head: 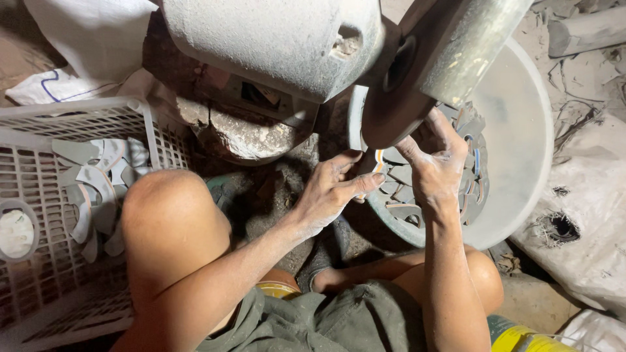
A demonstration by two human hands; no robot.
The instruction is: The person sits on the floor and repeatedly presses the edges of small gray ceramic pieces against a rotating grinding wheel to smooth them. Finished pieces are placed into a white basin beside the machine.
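Crouching low over a dusty grinding machine (274, 45), the person works with both hands up against its round grinding wheel (398, 107). The left hand (329, 189) and the right hand (433, 166) meet just under the wheel's lower edge, and between them they pinch a small curved piece (378, 163) with an orange and pale rim. The left thumb and forefinger are closed on the near end of that piece, the other fingers (339, 163) curled loosely above. The right hand's fingers are bent in around the far end, though how tightly they clamp it is partly hidden by the wheel. The piece sits right at the wheel's edge; whether it actually touches the wheel cannot be told.

Below the hands stands a wide round basin (521, 130), grey with dust, holding a heap of similar grey curved pieces (404, 195). To the person's left, beyond the bare knee (169, 208), a white plastic crate (39, 189) with a slatted wall holds more curved pieces (98, 182), lying loose, and a small round white cup (16, 231). White woven sacks (580, 221) lie to the right on the dusty floor.
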